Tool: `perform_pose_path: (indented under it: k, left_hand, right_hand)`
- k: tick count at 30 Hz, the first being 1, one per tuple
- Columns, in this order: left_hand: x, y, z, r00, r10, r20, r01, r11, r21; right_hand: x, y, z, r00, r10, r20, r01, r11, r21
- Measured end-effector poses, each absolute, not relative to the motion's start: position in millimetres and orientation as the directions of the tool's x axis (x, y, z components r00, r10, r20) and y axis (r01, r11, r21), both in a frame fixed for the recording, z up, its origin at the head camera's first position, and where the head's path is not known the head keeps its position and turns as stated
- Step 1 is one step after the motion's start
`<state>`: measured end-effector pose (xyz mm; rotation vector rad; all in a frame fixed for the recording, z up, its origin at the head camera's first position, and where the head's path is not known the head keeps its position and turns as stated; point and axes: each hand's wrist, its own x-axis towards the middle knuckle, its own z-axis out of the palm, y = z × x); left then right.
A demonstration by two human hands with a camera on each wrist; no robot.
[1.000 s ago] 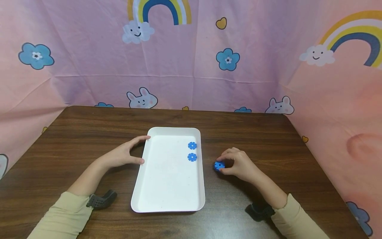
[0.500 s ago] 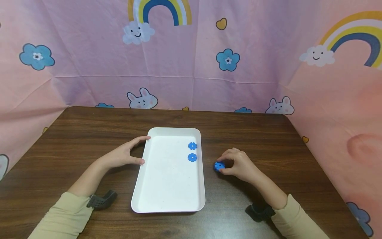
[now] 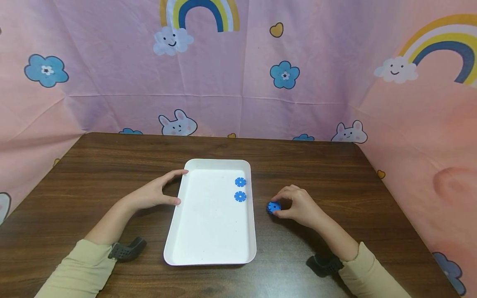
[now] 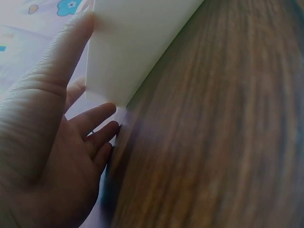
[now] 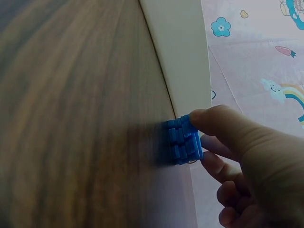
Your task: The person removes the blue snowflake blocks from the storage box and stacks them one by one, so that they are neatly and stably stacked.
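A white rectangular tray (image 3: 208, 219) lies on the table, with two blue notched discs (image 3: 240, 196) flat inside near its right wall. Along its left rim, my left hand (image 3: 150, 193) touches the edge with spread thumb and forefinger, the fingers fairly straight. The left wrist view shows the thumb (image 4: 71, 50) against the tray's outer wall (image 4: 128, 42). To the right of the tray stands a short stack of blue notched discs (image 5: 180, 140). My right hand (image 3: 299, 205) pinches the stack's upper part between thumb and fingertips; how many discs it grips I cannot tell.
Dark wood-grain table (image 3: 316, 165) surrounds the tray on every side. A pink patterned cloth (image 3: 223, 82) hangs behind the table and along its sides. Dark wrist bands (image 3: 128, 249) with cameras sit low over the tabletop on both arms.
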<state>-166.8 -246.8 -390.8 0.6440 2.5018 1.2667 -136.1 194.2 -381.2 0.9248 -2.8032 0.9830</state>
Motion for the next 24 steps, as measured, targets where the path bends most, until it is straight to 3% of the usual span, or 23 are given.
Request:
perform_pose_path:
  k: [24]
  left_hand:
    - [-169.9, -249.5, -394.4, -0.865, 0.5, -0.022, 0.266, 0.496, 0.827]
  right_hand:
    - [-137.3, 195.9, -381.8, -0.813, -0.536, 0.225, -0.56, 0.616, -0.554]
